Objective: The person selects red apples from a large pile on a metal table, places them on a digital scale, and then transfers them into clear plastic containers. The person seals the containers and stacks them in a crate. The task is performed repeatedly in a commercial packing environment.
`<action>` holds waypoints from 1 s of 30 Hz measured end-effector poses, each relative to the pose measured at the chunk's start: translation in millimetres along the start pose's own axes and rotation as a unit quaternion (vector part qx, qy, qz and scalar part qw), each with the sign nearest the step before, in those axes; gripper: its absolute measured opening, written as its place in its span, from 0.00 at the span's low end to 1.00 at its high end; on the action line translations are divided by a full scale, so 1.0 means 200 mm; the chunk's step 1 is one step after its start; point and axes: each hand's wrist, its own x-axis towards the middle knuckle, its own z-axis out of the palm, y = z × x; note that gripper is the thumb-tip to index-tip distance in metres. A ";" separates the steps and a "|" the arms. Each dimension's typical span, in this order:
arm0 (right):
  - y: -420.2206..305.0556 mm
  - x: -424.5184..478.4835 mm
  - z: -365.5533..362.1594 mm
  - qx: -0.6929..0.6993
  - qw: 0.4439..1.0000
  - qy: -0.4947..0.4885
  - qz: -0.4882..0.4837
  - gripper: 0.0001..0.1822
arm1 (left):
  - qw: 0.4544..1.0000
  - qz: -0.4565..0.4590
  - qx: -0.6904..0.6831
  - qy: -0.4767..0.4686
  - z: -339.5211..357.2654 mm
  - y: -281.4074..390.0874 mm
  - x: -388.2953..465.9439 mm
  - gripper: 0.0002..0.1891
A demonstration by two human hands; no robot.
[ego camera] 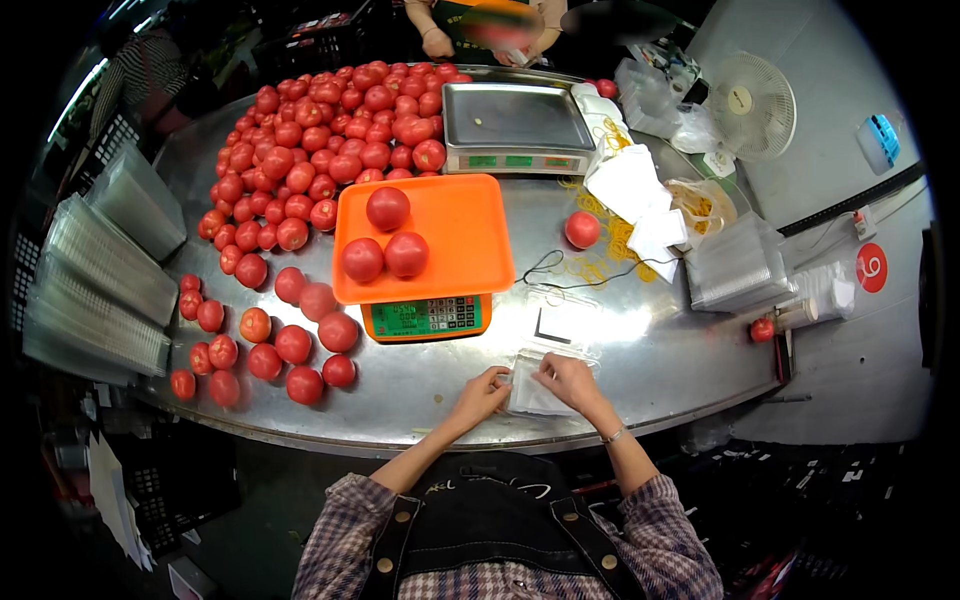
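A clear plastic clamshell box [525, 411] lies open near the table's front edge, its lid [581, 346] folded back away from me. Inside the base is a white pad [541, 396]. My left hand [481, 396] grips the box's left rim between thumb and fingers. Over the box, my right hand [574, 382] has its curled fingers at the pad; whether they pinch it is hard to see. An orange digital scale [427, 316] stands beyond my left hand, carrying three tomatoes [388, 208] on its orange tray [465, 225].
A big heap of tomatoes [322, 135] covers the far left. Stacked clear boxes [105, 292] line the left edge; more boxes [739, 262] stand right. A steel-topped scale [517, 116], white pads [630, 180], yellow rubber bands [619, 240] and a fan [750, 105] sit farther off. Another person's hand [437, 43] shows behind.
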 end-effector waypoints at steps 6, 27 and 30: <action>-0.02 0.10 0.12 -0.199 0.978 -0.048 -0.032 0.16 | 1.000 -0.004 -0.002 -0.026 0.01 -0.05 0.05 0.19; -0.61 0.76 -0.33 0.312 0.921 0.172 -0.157 0.29 | 0.995 -0.036 -0.061 -0.077 -0.01 -0.09 0.01 0.23; -0.30 0.25 -0.24 0.220 0.958 0.176 -0.046 0.30 | 0.993 -0.050 -0.072 -0.082 -0.01 -0.03 0.01 0.23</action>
